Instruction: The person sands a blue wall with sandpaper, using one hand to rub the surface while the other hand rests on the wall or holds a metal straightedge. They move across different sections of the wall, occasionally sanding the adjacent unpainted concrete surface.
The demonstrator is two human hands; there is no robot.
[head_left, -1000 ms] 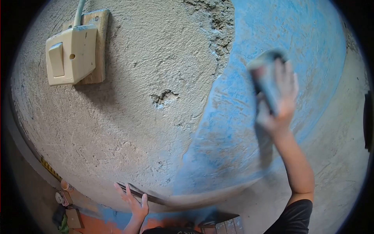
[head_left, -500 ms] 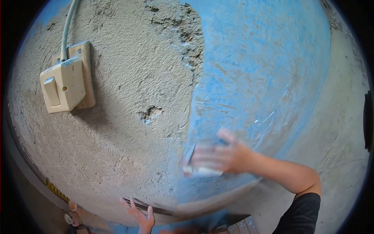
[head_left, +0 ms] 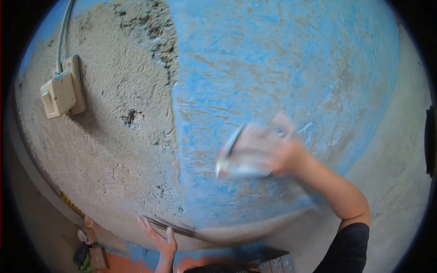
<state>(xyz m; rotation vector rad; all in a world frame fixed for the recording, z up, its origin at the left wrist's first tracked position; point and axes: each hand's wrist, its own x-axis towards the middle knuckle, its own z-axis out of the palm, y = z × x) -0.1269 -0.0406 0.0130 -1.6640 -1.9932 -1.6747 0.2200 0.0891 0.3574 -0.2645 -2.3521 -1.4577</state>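
My right hand (head_left: 268, 148), blurred by motion, presses a pale folded sheet (head_left: 246, 172), which looks like sandpaper, against the wall. Beneath it lies the blue painted part of the wall (head_left: 218, 91), scuffed and streaked with grey. My left hand (head_left: 159, 239) is spread out low down, its fingertips at the wall beside a dark narrow strip (head_left: 168, 226). Nothing shows in that hand.
Rough bare plaster (head_left: 104, 150) with a small hole (head_left: 132, 117) covers the left part of the wall. A light switch (head_left: 59, 95) on a wooden block hangs there, with a cable (head_left: 63, 36) above. Small objects (head_left: 91, 241) lie at the lower left.
My right hand has moved up across the blue paint with the sheet. The view has shifted right, so the switch and plaster sit farther left. My left hand stays low and spread.
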